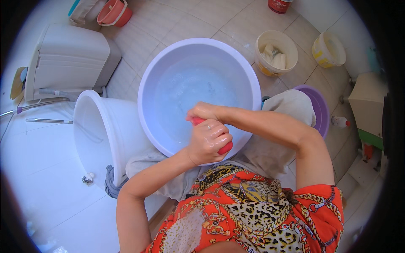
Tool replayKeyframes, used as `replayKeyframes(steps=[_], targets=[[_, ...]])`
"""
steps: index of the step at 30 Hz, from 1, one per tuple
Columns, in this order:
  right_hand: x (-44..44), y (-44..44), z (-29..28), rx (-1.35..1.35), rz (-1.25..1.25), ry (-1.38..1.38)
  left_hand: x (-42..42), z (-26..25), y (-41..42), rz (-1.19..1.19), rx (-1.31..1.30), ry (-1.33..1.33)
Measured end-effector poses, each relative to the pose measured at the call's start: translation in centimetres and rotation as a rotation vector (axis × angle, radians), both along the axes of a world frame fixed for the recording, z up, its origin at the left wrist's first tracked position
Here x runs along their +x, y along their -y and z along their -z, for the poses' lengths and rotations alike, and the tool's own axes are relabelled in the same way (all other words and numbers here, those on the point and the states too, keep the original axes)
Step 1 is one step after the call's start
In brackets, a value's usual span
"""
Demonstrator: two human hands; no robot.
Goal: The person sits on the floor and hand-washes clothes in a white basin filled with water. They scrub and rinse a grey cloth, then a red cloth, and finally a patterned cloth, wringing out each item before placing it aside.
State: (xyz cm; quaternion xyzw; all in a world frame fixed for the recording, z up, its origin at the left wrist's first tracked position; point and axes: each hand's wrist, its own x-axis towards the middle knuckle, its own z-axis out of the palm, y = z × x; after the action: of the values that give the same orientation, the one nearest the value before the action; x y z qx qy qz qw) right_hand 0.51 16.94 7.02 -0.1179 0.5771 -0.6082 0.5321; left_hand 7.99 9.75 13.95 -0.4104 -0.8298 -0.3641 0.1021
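Note:
My left hand (211,140) is closed around a red item (226,148), apparently wet cloth, with one end bulging out beside the little finger. My right hand (205,112) grips the same red item just beyond, so most of it is hidden inside both fists. Both hands look wet. They are over the near part of a large lavender plastic basin (199,41). Bluish, slightly cloudy water (196,85) fills its bottom. The basin stands between my knees.
Left, a white plastic tub (126,126) lies tipped beside a grey cloth (112,183) and a boxy white appliance (72,60) with hoses. Rightward are a white bucket (261,64) holding pale cloth, another bucket (321,52), a purple basin (322,110) and a bottle (339,121). A red bucket (115,14) stands behind.

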Motion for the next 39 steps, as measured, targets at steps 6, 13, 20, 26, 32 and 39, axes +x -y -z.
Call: replayKeyframes(steps=[6, 13, 20, 26, 32, 39], targets=[[0.9, 0.3, 3.8, 0.013, -0.089, -0.217, 0.8, 1.8, -0.6, 0.022, -0.048, 0.041], [2.3, 0.3, 3.1, 0.217, -0.115, -0.071, 1.8, 2.4, -0.8, 0.066, -0.135, 0.085], [3.4, 0.0, 5.4, 0.176, -0.137, -0.139, 2.3, 3.4, -1.4, 0.118, -0.158, 0.094], [3.4, -0.3, 7.0, 0.169, -0.292, -0.405, 2.8, 3.7, -1.7, 0.181, -0.170, 0.131], [2.8, -0.1, 0.8, 0.101, 0.052, -0.015, 4.2, 2.8, 0.7, -0.024, -0.026, -0.164], [5.0, 1.5, -11.4, -0.316, -0.719, 0.242, 14.1, -9.5, 8.5, -0.742, 0.753, -0.445]])
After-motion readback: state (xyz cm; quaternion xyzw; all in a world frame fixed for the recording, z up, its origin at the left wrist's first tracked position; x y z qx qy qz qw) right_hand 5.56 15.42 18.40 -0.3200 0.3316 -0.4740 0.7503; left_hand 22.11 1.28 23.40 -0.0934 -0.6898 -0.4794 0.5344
